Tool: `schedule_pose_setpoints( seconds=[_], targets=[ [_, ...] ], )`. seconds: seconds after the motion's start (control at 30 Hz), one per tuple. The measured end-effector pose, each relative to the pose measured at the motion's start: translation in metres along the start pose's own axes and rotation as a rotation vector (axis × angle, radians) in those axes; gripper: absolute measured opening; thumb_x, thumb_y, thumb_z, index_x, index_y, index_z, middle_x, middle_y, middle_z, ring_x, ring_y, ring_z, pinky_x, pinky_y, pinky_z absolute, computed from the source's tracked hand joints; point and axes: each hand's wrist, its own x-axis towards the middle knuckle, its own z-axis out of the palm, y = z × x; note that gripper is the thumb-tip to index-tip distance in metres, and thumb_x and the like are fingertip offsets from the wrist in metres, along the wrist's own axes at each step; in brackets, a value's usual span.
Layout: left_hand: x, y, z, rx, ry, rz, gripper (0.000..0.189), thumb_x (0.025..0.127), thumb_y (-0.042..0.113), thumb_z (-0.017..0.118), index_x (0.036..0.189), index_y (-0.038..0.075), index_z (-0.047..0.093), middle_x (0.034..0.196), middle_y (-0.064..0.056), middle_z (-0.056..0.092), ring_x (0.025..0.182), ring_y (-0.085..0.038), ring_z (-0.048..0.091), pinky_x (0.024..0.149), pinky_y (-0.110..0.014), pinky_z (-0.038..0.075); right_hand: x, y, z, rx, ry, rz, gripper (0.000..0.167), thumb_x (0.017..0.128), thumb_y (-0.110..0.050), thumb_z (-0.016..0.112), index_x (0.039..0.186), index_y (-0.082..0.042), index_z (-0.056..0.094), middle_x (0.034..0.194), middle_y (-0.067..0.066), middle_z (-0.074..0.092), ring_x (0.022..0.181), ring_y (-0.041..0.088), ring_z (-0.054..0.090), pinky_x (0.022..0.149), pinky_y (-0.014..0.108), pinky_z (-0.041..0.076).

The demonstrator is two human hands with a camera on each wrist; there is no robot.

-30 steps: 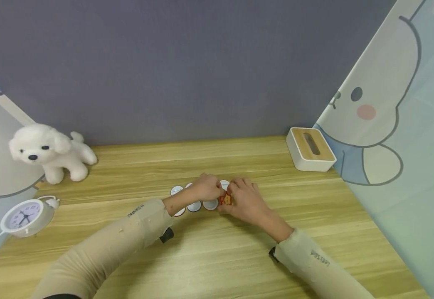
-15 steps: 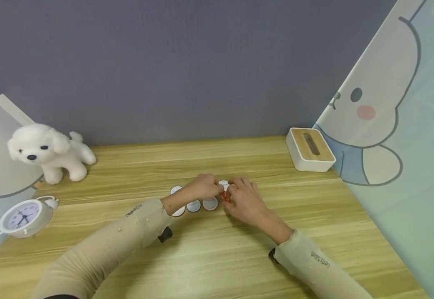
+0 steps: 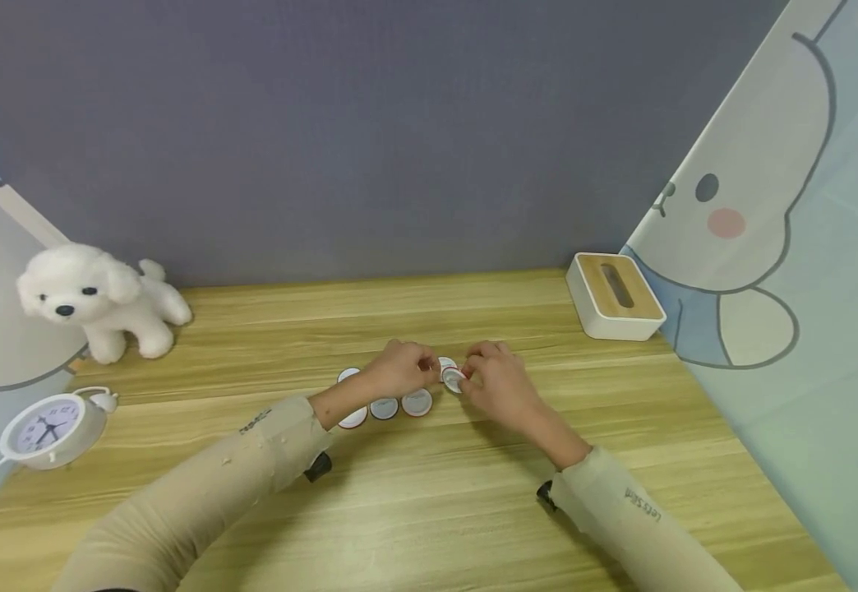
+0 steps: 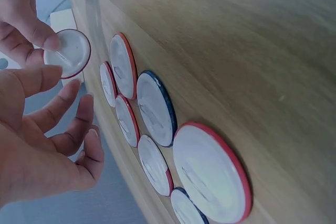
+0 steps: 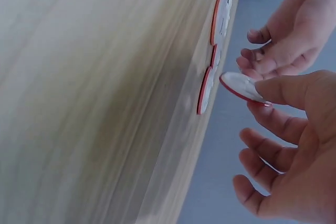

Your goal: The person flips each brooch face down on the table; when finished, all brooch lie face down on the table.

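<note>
My right hand [image 3: 503, 386] pinches a round pin-back button badge [image 4: 72, 51] by its edge, between thumb and index finger. The badge's white back with its pin faces up, and a red rim shows. My left hand [image 3: 403, 368] is just left of it, fingers loosely bent and thumb [image 4: 44, 78] close to the badge's lower edge. Below and left of the hands, more button badges [image 3: 417, 403] lie back side up on the table in two rows, rimmed in red, orange or dark blue. My left hand and forearm hide part of the far row in the head view.
On the wooden table [image 3: 414, 510], a white plush dog [image 3: 129, 304] and a white alarm clock [image 3: 52, 432] stand at the left. A tissue box [image 3: 616, 296] with a wooden top sits at the back right, by the patterned wall. A grey wall panel [image 3: 399, 148] rises behind.
The held badge has turned from its orange-red printed face to its white back. My left hand has drawn slightly away from it, and the right hand has shifted a little right.
</note>
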Motion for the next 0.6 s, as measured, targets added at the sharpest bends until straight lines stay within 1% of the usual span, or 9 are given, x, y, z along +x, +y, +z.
schedule_pose_setpoints(
  seconds=[0.07, 0.13, 0.17, 0.23, 0.3, 0.37, 0.47, 0.6],
  targets=[
    [-0.0002, 0.0000, -0.0002, 0.010, -0.015, 0.008, 0.011, 0.096, 0.025, 0.067, 0.097, 0.016, 0.074, 0.093, 0.003, 0.073, 0.096, -0.021, 0.058, 0.097, -0.041, 0.042, 0.0012, 0.0006, -0.0011, 0.028, -0.027, 0.015, 0.011, 0.088, -0.022, 0.074, 0.082, -0.013, 0.070, 0.124, 0.012, 0.066, 0.118, 0.035, 0.054, 0.091, 0.058, 0.045],
    [-0.0004, 0.0008, -0.0002, 0.010, -0.029, -0.001, 0.010, 0.095, 0.024, 0.067, 0.096, 0.017, 0.074, 0.095, 0.002, 0.073, 0.108, -0.027, 0.053, 0.104, -0.049, 0.034, 0.0021, 0.0016, -0.0013, 0.051, -0.035, 0.012, 0.011, 0.088, -0.021, 0.074, 0.082, -0.013, 0.070, 0.122, 0.012, 0.067, 0.116, 0.035, 0.055, 0.092, 0.058, 0.045],
    [0.0001, 0.0011, 0.0001, 0.014, -0.033, -0.001, 0.009, 0.095, 0.024, 0.067, 0.096, 0.017, 0.074, 0.096, 0.002, 0.073, 0.111, -0.028, 0.052, 0.106, -0.051, 0.031, 0.0023, 0.0023, -0.0009, 0.063, -0.035, 0.010, 0.011, 0.088, -0.020, 0.074, 0.081, -0.012, 0.070, 0.121, 0.012, 0.067, 0.115, 0.035, 0.056, 0.092, 0.059, 0.045],
    [0.0004, 0.0025, 0.0004, 0.024, -0.038, -0.003, 0.009, 0.095, 0.024, 0.068, 0.097, 0.017, 0.073, 0.097, 0.000, 0.073, 0.111, -0.029, 0.050, 0.105, -0.050, 0.032, 0.0022, 0.0035, -0.0006, 0.088, -0.038, 0.008, 0.011, 0.088, -0.019, 0.075, 0.081, -0.012, 0.071, 0.120, 0.013, 0.068, 0.114, 0.035, 0.057, 0.093, 0.058, 0.046],
    [0.0012, 0.0034, 0.0006, 0.043, -0.038, 0.008, 0.009, 0.095, 0.023, 0.068, 0.098, 0.016, 0.073, 0.099, -0.002, 0.073, 0.109, -0.028, 0.052, 0.104, -0.050, 0.032, 0.0023, 0.0051, 0.0002, 0.109, -0.046, 0.008, 0.010, 0.088, -0.019, 0.074, 0.081, -0.012, 0.071, 0.120, 0.013, 0.068, 0.113, 0.036, 0.057, 0.094, 0.058, 0.045],
    [0.0022, 0.0036, 0.0006, 0.062, -0.037, 0.032, 0.010, 0.095, 0.022, 0.067, 0.099, 0.015, 0.073, 0.100, -0.002, 0.074, 0.105, -0.025, 0.056, 0.104, -0.049, 0.031, 0.0023, 0.0060, 0.0003, 0.127, -0.060, 0.017, 0.010, 0.088, -0.020, 0.074, 0.082, -0.013, 0.071, 0.121, 0.012, 0.067, 0.115, 0.036, 0.057, 0.096, 0.058, 0.045],
    [0.0031, 0.0044, 0.0003, 0.085, -0.040, 0.058, 0.009, 0.095, 0.022, 0.068, 0.093, 0.015, 0.073, 0.096, 0.001, 0.075, 0.102, -0.022, 0.059, 0.105, -0.049, 0.030, 0.0021, 0.0070, 0.0002, 0.134, -0.076, 0.024, 0.010, 0.089, -0.020, 0.073, 0.082, -0.013, 0.071, 0.121, 0.011, 0.067, 0.114, 0.036, 0.057, 0.095, 0.058, 0.044],
    [0.0029, 0.0041, -0.0002, 0.087, -0.066, 0.051, 0.011, 0.094, 0.023, 0.071, 0.085, 0.018, 0.073, 0.091, 0.005, 0.073, 0.108, -0.027, 0.052, 0.102, -0.051, 0.034, 0.0021, 0.0078, 0.0002, 0.138, -0.094, 0.044, 0.008, 0.090, -0.022, 0.072, 0.086, -0.015, 0.070, 0.121, 0.011, 0.066, 0.113, 0.035, 0.056, 0.094, 0.057, 0.043]
  ],
)
